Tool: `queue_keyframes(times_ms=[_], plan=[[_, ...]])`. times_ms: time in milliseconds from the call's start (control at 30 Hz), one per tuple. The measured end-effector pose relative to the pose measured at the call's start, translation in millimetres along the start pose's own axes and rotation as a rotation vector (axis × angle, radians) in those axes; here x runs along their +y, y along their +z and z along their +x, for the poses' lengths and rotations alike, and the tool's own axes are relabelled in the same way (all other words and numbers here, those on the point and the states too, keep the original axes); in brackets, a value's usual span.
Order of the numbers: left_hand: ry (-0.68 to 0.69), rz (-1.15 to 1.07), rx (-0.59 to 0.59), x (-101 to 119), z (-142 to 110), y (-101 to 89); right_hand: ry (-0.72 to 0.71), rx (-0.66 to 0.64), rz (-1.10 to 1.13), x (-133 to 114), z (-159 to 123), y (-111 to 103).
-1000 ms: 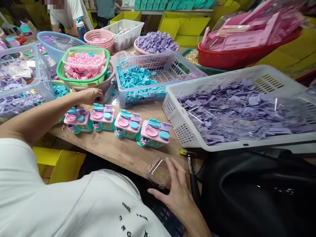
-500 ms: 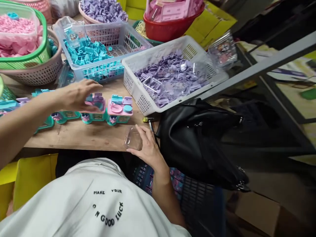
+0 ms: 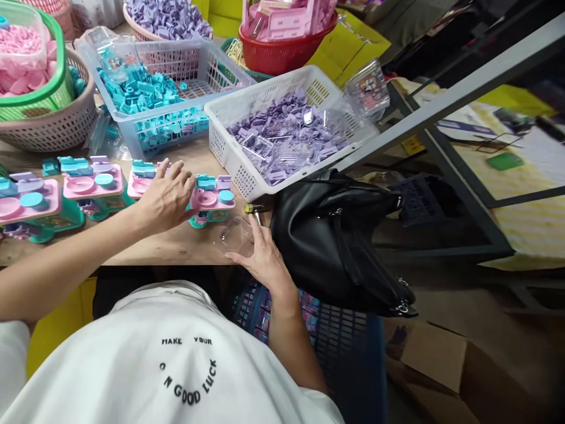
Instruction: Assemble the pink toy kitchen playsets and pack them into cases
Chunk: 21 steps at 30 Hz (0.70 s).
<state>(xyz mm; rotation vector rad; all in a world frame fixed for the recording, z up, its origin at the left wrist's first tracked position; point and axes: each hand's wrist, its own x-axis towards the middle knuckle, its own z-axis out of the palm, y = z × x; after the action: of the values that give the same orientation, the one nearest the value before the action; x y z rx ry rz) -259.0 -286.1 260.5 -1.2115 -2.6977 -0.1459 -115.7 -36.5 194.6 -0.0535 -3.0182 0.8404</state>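
Note:
Several pink and teal toy kitchen sets stand in a row on the wooden table (image 3: 145, 247). My left hand (image 3: 165, 197) curls over one of them (image 3: 140, 182), fingers wrapped across its top. Just right of that hand stands the last toy (image 3: 214, 200) in the row. At the table's front edge my right hand (image 3: 260, 256) holds a clear plastic shell (image 3: 236, 235), fingers on its far side.
A white basket (image 3: 229, 156) of purple parts and a blue basket (image 3: 132, 138) of teal parts sit behind the toys. A black bag (image 3: 335, 235) lies right of my right hand, with a small yellow-tipped tool (image 3: 251, 209) beside it. A dark blue crate (image 3: 344, 341) stands below.
My left hand came down from above the row and closed over a toy. My right hand kept the clear shell at the table edge. The view shifted slightly right.

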Motion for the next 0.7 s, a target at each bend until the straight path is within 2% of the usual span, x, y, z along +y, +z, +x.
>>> queue_keyframes(times_ms=[100, 200, 333, 367, 433, 500, 533, 600, 667, 700], plan=[[0.047, -0.141, 0.108, 4.9, 2.5, 7.8, -0.117, -0.018, -0.076, -3.5, -1.5, -5.7], [0.068, -0.245, 0.082, 7.8, 7.9, 12.3, -0.144, -0.069, -0.125, -4.2, -0.3, -7.9], [-0.021, -0.226, 0.091, 23.4, 5.0, 14.9, -0.012, -0.082, -0.134, 0.1, 0.1, -13.9], [-0.045, -0.207, 0.108, 29.1, 2.5, 15.0, -0.032, -0.067, -0.143, 0.9, 0.3, -16.3], [-0.11, -0.177, 0.122, 40.4, -3.1, 15.2, -0.158, -0.062, -0.143, 0.9, 1.7, -20.4], [-0.216, -0.162, 0.117, 49.5, -8.1, 15.6, -0.285, -0.116, -0.113, -1.4, 4.2, -22.1], [-0.269, -0.159, 0.114, 52.8, -10.1, 16.2, -0.288, -0.137, -0.11, -3.0, 5.4, -22.1], [-0.344, -0.16, 0.122, 57.2, -13.5, 18.2, -0.145, -0.116, -0.148, -5.8, 6.2, -21.6], [-0.35, -0.179, 0.154, 59.1, -17.0, 21.7, 0.043, -0.047, -0.192, -5.8, 3.9, -22.1], [-0.331, -0.203, 0.175, 59.3, -19.2, 23.8, 0.087, -0.038, -0.192, -4.5, 2.0, -23.0]])
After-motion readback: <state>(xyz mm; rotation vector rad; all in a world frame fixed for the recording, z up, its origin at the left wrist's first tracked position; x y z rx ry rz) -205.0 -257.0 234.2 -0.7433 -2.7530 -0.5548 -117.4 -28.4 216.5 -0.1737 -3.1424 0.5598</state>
